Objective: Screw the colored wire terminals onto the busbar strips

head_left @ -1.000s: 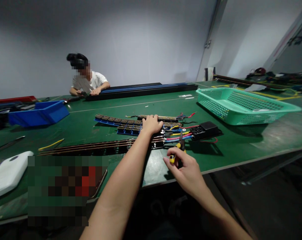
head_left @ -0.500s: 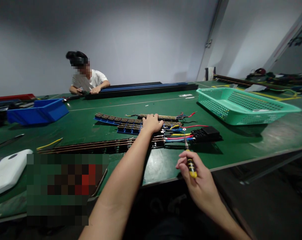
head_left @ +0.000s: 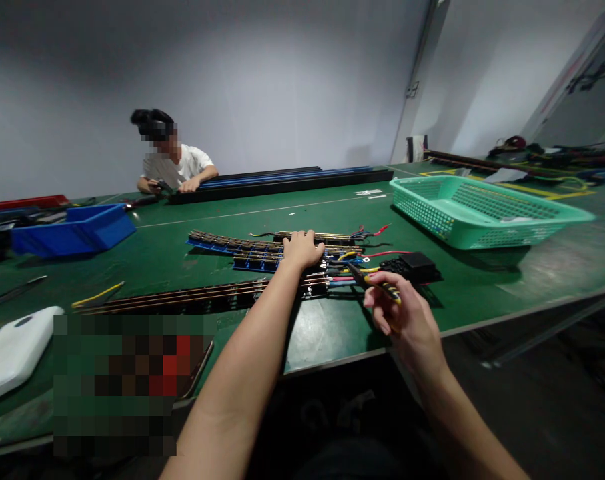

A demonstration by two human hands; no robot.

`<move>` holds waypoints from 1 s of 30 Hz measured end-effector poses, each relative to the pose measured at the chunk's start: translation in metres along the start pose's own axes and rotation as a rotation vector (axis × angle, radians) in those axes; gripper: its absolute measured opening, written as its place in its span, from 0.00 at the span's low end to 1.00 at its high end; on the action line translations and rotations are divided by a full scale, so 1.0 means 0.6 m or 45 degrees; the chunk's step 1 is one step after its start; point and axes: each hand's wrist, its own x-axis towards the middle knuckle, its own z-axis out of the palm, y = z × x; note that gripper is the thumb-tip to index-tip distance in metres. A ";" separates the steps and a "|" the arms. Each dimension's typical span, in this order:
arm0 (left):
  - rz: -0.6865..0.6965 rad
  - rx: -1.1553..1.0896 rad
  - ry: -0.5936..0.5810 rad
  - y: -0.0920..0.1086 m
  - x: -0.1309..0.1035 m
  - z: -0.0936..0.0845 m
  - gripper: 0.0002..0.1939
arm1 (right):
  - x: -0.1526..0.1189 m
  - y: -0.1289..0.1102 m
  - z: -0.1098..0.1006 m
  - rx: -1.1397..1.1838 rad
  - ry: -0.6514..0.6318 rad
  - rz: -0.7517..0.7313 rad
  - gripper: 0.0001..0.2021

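Note:
My left hand (head_left: 303,251) lies over a group of narrow strips with brass-coloured rails on black and blue bases, its fingers spread across them. One curved strip (head_left: 217,241) extends to the left from under it. Closer to me, a long black strip with copper rails (head_left: 182,295) passes beneath my left forearm. Red, blue and yellow wires (head_left: 343,283) run from its right end towards a black connector block (head_left: 415,265). My right hand (head_left: 407,310) is closed around pliers (head_left: 389,291) with yellow-and-black handles. Their dark jaws are over the wires; whether they touch them I cannot tell.
A green perforated basket (head_left: 487,223) stands at the right, a blue bin (head_left: 75,230) at the left. Across the table a person (head_left: 175,167) handles long black and blue profiles (head_left: 287,180). A white device (head_left: 19,353) lies near left, with the table's front edge (head_left: 342,365) close to me.
My right hand has moved up and slightly right, and the pliers now tilt left with their jaws over the wires. The left hand stays on the strips.

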 end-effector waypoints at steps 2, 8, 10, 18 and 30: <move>-0.004 0.002 0.001 0.000 0.000 0.000 0.24 | 0.015 0.011 0.001 0.015 0.044 0.030 0.19; 0.014 -0.004 0.017 -0.001 -0.001 0.001 0.26 | 0.017 0.010 0.016 -0.789 -0.227 -0.226 0.12; 0.005 0.002 0.018 0.000 -0.002 0.001 0.25 | 0.007 0.008 0.028 -1.147 -0.423 -0.301 0.10; -0.001 -0.011 -0.010 0.001 -0.003 -0.004 0.25 | 0.005 0.022 0.037 -0.198 0.103 -0.046 0.12; -0.008 -0.010 0.007 0.000 -0.002 -0.001 0.24 | -0.017 -0.024 0.020 -0.213 0.145 -0.272 0.13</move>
